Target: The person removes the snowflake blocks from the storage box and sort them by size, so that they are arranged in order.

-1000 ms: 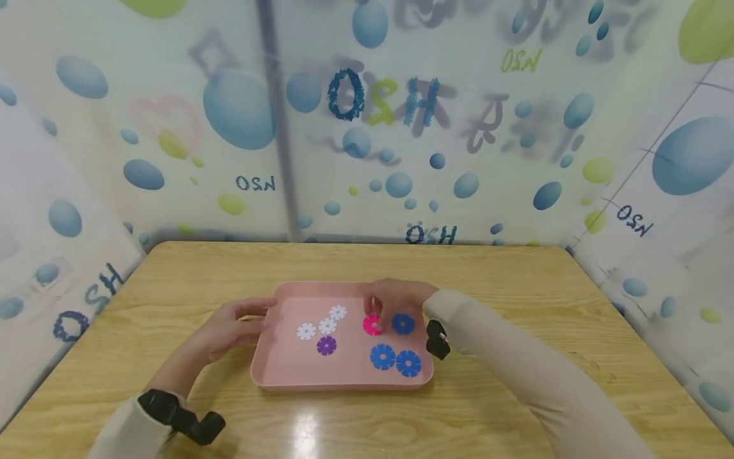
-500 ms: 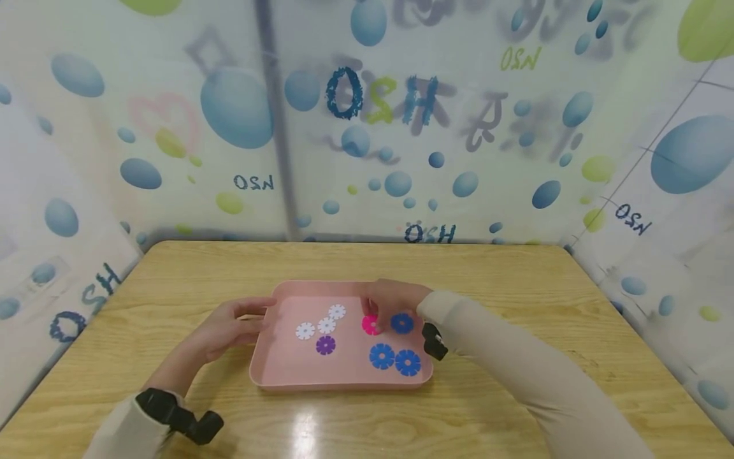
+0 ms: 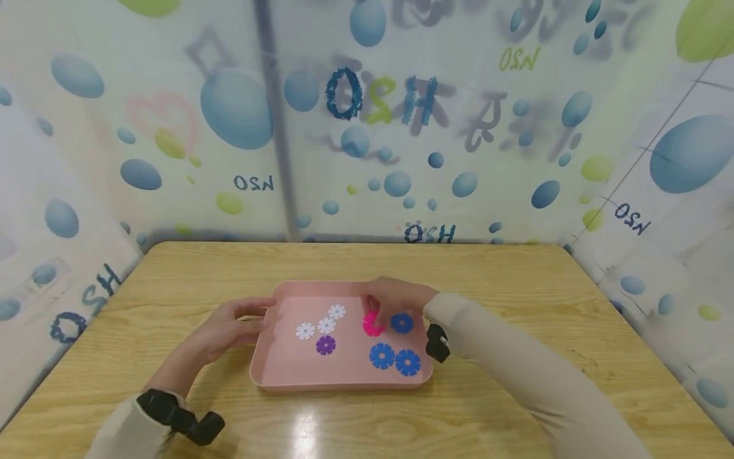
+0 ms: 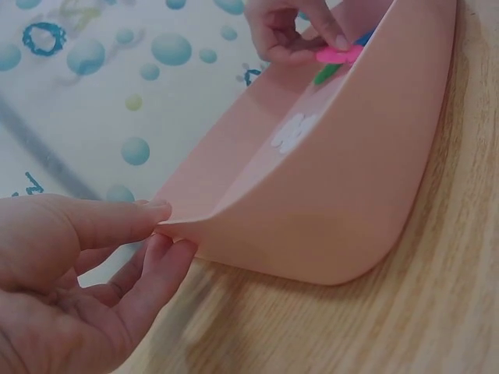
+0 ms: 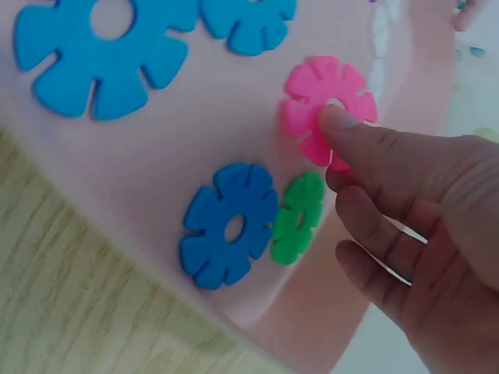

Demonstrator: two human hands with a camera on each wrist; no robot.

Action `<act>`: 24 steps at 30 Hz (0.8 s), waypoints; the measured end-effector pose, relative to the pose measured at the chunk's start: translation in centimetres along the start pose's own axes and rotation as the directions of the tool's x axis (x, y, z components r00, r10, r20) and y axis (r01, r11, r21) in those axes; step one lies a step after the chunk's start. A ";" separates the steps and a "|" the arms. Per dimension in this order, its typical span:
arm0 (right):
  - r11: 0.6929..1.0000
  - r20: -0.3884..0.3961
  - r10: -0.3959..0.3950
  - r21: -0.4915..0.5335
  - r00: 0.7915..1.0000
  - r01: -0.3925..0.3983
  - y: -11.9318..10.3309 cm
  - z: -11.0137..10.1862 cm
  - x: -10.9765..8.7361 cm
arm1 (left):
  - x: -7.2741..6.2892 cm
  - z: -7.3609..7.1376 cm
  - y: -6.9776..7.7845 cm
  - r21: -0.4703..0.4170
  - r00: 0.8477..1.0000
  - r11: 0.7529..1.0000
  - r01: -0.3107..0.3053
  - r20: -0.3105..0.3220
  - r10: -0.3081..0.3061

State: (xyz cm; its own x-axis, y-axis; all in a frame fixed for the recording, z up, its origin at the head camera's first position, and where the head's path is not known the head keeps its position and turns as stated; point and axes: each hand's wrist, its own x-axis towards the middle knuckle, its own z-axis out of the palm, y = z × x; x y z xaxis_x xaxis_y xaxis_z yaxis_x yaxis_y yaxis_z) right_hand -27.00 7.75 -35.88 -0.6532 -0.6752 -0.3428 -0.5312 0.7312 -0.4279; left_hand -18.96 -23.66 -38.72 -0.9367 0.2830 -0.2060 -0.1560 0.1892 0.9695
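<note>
My left hand (image 3: 226, 328) pinches the left rim of the pink tray (image 4: 335, 210) between thumb and fingers. Inside the tray's right half, the thumb and fingers of my right hand (image 3: 398, 296) pinch a pink notched snowflake disc (image 5: 304, 109). In the right wrist view the disc is tilted. Close to that hand lie a larger blue disc (image 5: 204, 214) and a small green disc (image 5: 287, 245), edge to edge. The green one is hidden behind my right hand in the head view. Two more blue discs (image 3: 380, 364) (image 3: 408, 372) lie at the tray's near right.
Several white discs (image 3: 306, 338) and a purple disc (image 3: 321, 349) lie in the tray's left half. The tray stands on a wooden table (image 3: 487, 268). A patterned curtain (image 3: 367, 159) hangs behind and along both sides.
My right hand and the pink disc have shifted very slightly, the wrist a little to the right over the last half second. My left hand stays at the rim.
</note>
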 end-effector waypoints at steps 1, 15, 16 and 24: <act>1.000 -0.005 -0.012 0.007 1.000 0.012 0.1 -0.1 -0.1 | 0.0 0.0 0.0 0.001 1.000 1.000 0.000 -0.001 0.000; 0.982 -0.137 -0.184 0.014 0.973 0.187 1.0 -2.1 -4.4 | 0.1 0.1 -0.3 0.007 1.000 1.000 -0.006 -0.005 0.006; 0.982 -0.147 -0.183 0.019 0.972 0.187 1.2 -2.2 -4.9 | 0.1 0.1 -0.3 0.007 1.000 1.000 -0.006 -0.007 0.006; 0.984 -0.255 -0.100 0.116 0.962 0.133 4.5 -2.9 -8.3 | 0.0 0.1 -0.4 -0.005 1.000 1.000 -0.011 -0.006 0.011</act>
State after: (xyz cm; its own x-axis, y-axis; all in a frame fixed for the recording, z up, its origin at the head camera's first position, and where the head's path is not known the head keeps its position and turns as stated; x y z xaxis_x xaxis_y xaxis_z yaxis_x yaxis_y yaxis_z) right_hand -25.55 16.97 -32.51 -0.7129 -0.6974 -0.0740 -0.5471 0.6191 -0.5634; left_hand -18.83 -23.64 -39.16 -0.9404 0.2792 -0.1942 -0.1469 0.1816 0.9723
